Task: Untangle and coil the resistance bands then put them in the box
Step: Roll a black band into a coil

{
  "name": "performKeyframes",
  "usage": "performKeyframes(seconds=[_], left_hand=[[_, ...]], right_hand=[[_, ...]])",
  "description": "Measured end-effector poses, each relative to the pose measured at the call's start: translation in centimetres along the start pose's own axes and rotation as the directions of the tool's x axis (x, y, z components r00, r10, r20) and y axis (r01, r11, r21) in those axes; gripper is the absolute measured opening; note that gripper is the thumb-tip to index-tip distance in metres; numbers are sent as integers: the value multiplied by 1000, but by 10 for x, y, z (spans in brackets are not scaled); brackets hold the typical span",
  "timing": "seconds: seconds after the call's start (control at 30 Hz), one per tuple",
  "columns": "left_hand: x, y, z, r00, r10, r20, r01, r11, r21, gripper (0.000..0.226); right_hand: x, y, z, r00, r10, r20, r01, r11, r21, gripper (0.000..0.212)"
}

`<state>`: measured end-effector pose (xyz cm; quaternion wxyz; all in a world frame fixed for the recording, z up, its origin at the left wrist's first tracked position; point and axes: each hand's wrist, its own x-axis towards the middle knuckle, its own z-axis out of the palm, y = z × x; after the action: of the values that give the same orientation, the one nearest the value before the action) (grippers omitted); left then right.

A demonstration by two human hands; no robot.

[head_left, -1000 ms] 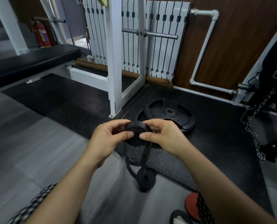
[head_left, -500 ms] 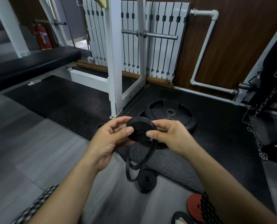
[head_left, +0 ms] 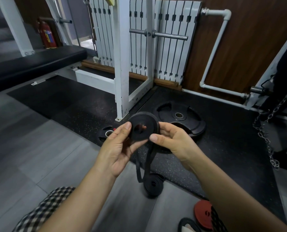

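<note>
A black resistance band [head_left: 143,127] is rolled into a flat coil that I hold up in front of me. My left hand [head_left: 117,148] pinches the coil's left edge between thumb and fingers. My right hand [head_left: 171,139] pinches its lower right edge. The band's loose tail [head_left: 145,163] hangs down in a loop from the coil. Below it a second black coiled band [head_left: 153,184] lies on the floor. A red coiled band [head_left: 203,215] lies at the bottom right, partly behind my right forearm. No box is in view.
A large black weight plate [head_left: 181,118] lies on the rubber mat just beyond my hands; a smaller plate [head_left: 106,131] lies to the left. The white rack post [head_left: 122,72] stands ahead, a black bench [head_left: 35,64] at left, a hanging chain [head_left: 266,136] at right.
The coil has been lifted and tilted so its flat face shows to me. More of the tail is wound on, and the hanging loop is shorter.
</note>
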<state>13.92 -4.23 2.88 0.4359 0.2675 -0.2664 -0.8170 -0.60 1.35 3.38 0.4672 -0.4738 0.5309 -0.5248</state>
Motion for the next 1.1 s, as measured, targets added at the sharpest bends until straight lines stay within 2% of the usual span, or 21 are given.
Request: performKeyframes(seconds=[0.13, 0.2, 0.27, 0.3, 0.33, 0.4, 0.43, 0.5, 0.53, 0.6, 0.7, 0.87, 1.03, 1.1], left_hand=[[0, -7, -1, 1000, 0, 12, 1, 998, -57, 28], [1, -6, -3, 1000, -5, 24, 5, 1000, -31, 30], [3, 0, -6, 999, -17, 33, 14, 996, 93, 36], [5, 4, -8, 1000, 3, 24, -9, 972, 235, 37], [6, 8, -12, 998, 61, 18, -62, 901, 429, 36], [8, 14, -16, 981, 172, 93, -185, 659, 729, 36], [8, 15, -17, 973, 169, 156, -226, 572, 789, 38], [6, 14, -15, 967, 119, 226, -255, 531, 808, 35], [6, 13, -13, 965, 123, 230, -260, 545, 797, 32], [7, 10, -9, 964, 175, 202, -267, 600, 754, 29], [4, 5, -2, 963, 223, 151, -268, 730, 629, 28], [1, -5, 7, 965, 233, 119, -262, 842, 473, 22], [0, -5, 18, 967, 238, 94, -256, 916, 310, 22], [1, -5, 19, 971, 221, 95, -239, 932, 271, 26]], right_hand=[[3, 5, 5, 993, -31, -115, 33, 999, 14, 17], [4, 3, 5, 993, -45, -107, 42, 999, -22, 16], [2, -2, -1, 996, -44, -80, 39, 997, -69, 16], [1, -5, -5, 997, -32, -72, 24, 994, -104, 16], [0, -7, -9, 997, -16, -71, 4, 985, -173, 16], [-1, -9, -13, 998, -2, -59, -22, 911, -411, 15], [-2, -8, -13, 999, -1, -39, -20, 852, -524, 12], [-2, -7, -11, 1000, -15, -4, 9, 783, -622, 11], [-2, -6, -10, 1000, -30, 5, 27, 792, -610, 11], [-2, -7, -10, 998, -56, -1, 48, 875, -482, 16], [-1, -8, -14, 997, -57, -52, 40, 960, -278, 26], [0, -15, -14, 985, -138, -100, 117, 974, -193, 27], [0, -25, -22, 990, -120, -73, 121, 993, 7, 27], [1, -26, -25, 989, -116, -91, 120, 992, 35, 24]])
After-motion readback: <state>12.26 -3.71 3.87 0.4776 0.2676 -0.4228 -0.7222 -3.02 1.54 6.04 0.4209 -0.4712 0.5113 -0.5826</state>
